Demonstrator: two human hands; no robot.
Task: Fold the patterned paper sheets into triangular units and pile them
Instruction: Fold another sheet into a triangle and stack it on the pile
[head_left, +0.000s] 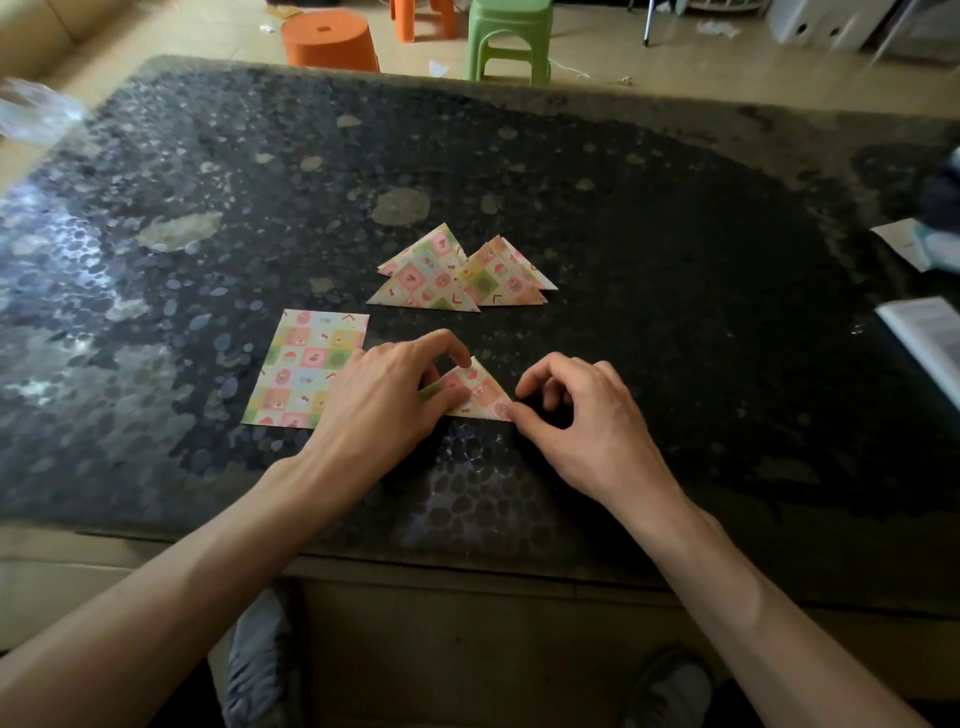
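A small folded triangle of patterned paper (480, 392) lies on the dark table between my hands. My left hand (387, 400) covers its left part, with a curled finger on its top corner and the thumb on its face. My right hand (582, 421) touches its right corner with the thumb tip, the fingers curled above the table. A flat square sheet of the same pastel checked paper (298, 366) lies just left of my left hand. Behind them sits a loose pile of folded triangles (457, 273), overlapping each other.
The dark speckled table (675, 260) reaches to its near edge under my forearms. An open book (930, 338) and white papers (909, 244) lie at the right edge. An orange stool (330, 41) and a green stool (509, 39) stand beyond the table.
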